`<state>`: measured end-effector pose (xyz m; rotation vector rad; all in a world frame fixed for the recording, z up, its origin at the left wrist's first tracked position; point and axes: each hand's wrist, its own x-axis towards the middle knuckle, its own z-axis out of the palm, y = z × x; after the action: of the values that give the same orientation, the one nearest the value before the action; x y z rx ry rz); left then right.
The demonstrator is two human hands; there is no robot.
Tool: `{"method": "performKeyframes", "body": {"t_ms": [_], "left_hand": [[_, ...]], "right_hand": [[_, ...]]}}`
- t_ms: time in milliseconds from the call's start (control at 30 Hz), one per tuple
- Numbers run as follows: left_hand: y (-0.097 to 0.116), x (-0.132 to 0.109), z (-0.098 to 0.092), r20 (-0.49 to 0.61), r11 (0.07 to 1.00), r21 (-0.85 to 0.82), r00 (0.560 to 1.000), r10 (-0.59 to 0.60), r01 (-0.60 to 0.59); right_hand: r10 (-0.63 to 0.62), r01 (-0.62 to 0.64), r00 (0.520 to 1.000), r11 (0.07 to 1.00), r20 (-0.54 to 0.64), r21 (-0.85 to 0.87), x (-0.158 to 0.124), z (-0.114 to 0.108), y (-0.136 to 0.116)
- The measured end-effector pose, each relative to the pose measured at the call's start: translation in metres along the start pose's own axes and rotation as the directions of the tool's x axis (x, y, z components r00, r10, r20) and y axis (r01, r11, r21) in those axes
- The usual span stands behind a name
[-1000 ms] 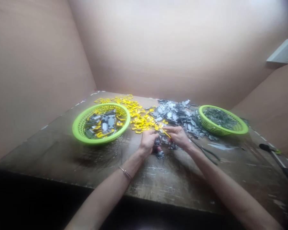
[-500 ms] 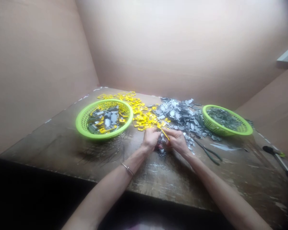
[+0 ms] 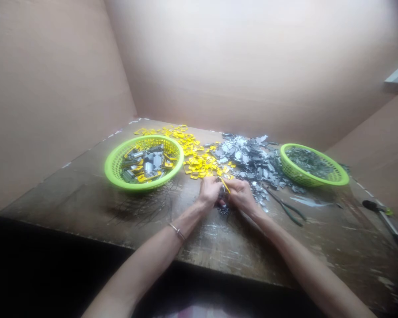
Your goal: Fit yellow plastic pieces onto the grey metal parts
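Pinching a yellow clip [image 3: 225, 185], left hand [image 3: 209, 191] and right hand [image 3: 241, 194] both closed on it.
Green basket [image 3: 116, 177] sits part-full of joined pieces; yellow heap [image 3: 193, 160] and grey heap [image 3: 249, 158] seemingly wait.

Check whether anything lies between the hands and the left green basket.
Nothing tall does. The left hand and right hand pinch a small yellow piece together. Toward the left basket there is mostly bare table, with thin dark strands lying flat before it and the yellow pile just beyond that line.

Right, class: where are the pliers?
Head view: the pliers lie right of the right hand, in front of the right green basket.
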<state>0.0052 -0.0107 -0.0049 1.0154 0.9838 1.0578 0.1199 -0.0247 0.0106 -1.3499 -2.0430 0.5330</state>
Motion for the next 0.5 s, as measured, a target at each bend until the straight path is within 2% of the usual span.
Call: {"method": "performKeyframes", "body": {"t_ms": [167,300,500], "left_hand": [[0.008,-0.004,0.003,0.025,0.996,-0.057,0.998,-0.064,0.066],[0.012,-0.007,0.006,0.034,0.985,-0.125,0.993,-0.114,0.117],[0.002,-0.003,0.005,-0.045,0.961,-0.264,0.994,-0.096,0.081]], "right_hand": [[-0.049,0.048,0.999,0.992,0.000,-0.114,0.003,0.000,0.004],[-0.018,0.030,0.999,0.965,0.048,-0.261,0.003,-0.001,0.003],[0.044,0.008,0.996,0.841,0.083,-0.541,0.001,0.006,-0.015]]}}
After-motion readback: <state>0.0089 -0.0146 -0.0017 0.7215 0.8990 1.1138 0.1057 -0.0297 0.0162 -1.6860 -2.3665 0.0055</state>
